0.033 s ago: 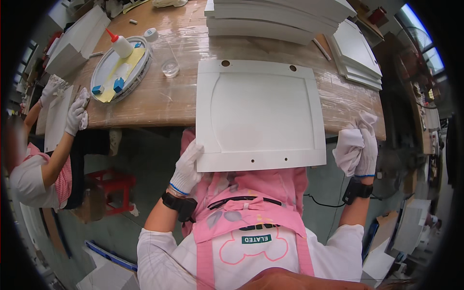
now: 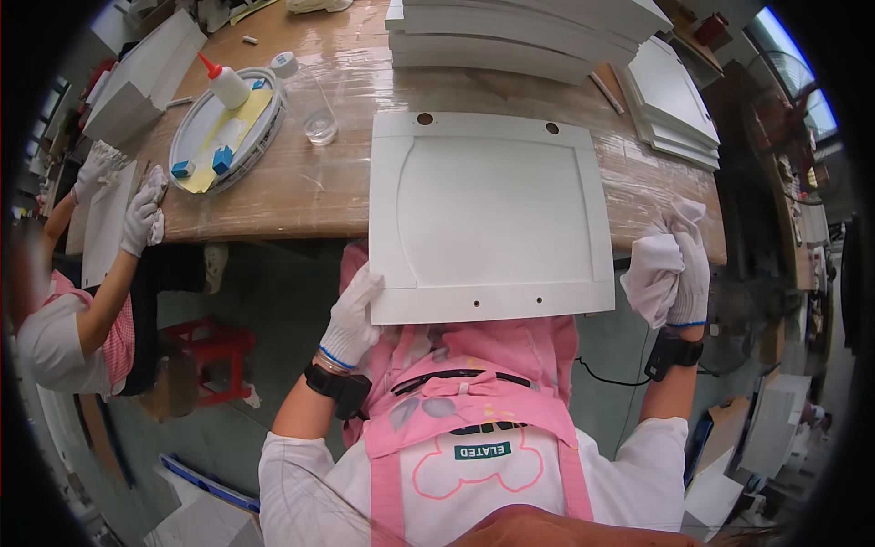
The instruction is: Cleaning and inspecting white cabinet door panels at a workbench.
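A white cabinet door panel (image 2: pixel 497 214) with a recessed centre and several holes lies partly on the table's near edge and juts out over my lap. Its lower left corner is gripped by my left hand (image 2: pixel 354 314), in a white knitted glove with a blue cuff. Off the panel's right side, my right hand (image 2: pixel 691 278), gloved alike, is closed on a crumpled white cloth (image 2: pixel 653 273). Both the cloth and that hand are apart from the panel. Parts of the right fingers are hidden by the cloth.
Behind the panel rises a stack of white panels (image 2: pixel 510 55); more panels (image 2: pixel 670 109) lie at right. A bucket lid (image 2: pixel 187 146) carries a red-tipped glue bottle (image 2: pixel 228 88) and blue blocks. Beside it stands a clear bottle (image 2: pixel 317 118). A co-worker's gloved hands (image 2: pixel 141 219) are at left.
My right hand and the cloth have shifted very slightly up and to the left. My left hand and the panel look unmoved.
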`<state>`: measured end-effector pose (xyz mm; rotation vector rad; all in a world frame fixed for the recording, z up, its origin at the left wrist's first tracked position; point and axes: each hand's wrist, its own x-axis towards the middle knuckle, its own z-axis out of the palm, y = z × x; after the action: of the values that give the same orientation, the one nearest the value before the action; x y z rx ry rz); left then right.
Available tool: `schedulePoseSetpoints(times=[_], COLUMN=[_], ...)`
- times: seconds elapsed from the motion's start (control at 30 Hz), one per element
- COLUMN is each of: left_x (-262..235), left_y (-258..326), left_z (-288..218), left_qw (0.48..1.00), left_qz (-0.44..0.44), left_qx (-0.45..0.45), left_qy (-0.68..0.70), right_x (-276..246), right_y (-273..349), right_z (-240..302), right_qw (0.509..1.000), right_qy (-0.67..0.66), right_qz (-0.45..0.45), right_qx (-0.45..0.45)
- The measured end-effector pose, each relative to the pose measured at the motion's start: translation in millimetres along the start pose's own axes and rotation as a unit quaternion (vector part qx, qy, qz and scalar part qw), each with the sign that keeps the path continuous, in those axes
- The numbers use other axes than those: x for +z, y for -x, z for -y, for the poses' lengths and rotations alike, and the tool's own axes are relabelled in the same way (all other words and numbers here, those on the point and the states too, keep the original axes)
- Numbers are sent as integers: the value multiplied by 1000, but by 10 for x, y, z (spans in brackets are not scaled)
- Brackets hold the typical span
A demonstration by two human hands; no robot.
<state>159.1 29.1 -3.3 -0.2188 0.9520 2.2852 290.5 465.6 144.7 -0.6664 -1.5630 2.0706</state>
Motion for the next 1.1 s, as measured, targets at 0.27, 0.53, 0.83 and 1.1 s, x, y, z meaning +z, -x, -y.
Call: schedulePoseSetpoints(times=[0.27,0.53,0.83,1.1], left_x=[20,110,47,-140], left_y=[20,-147,-263,-257], left_z=[-95,-216,-230,-160], left_qw=[997,994,988,977], left_qz=[46,56,82,55], left_qx=[-63,-89,-128,-186], left_qy=[7,4,-39,-93], right_x=[1734,2215,2379,2805], right_y=[-293,-449,-2308,-2740], right_z=[-318,-397,-992,-1173], right_qw=[916,618,674,557], right_qy=[307,610,695,802], right_qz=[252,493,132,171], right_qx=[63,-45,-211,-130])
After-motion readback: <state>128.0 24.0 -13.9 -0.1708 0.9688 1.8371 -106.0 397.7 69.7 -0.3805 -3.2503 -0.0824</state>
